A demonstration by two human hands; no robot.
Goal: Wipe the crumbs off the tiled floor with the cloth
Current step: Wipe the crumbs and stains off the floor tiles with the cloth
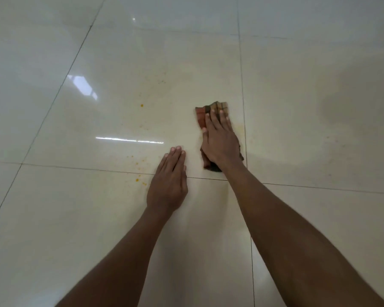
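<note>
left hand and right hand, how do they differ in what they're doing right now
The left hand lies flat on the bare tiled floor with nothing under it, while the right hand presses flat on the checked cloth. The left hand sits nearer the person and closest to the orange crumbs; the right hand reaches farther forward, away from them. Both have straight fingers, palms down.

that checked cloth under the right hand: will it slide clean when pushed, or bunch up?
The cloth looks soft and folded, so it is probably floppy and may bunch. The floor is glossy, so it likely glides easily. The right hand lies flat on it, which should keep it spread.
</note>
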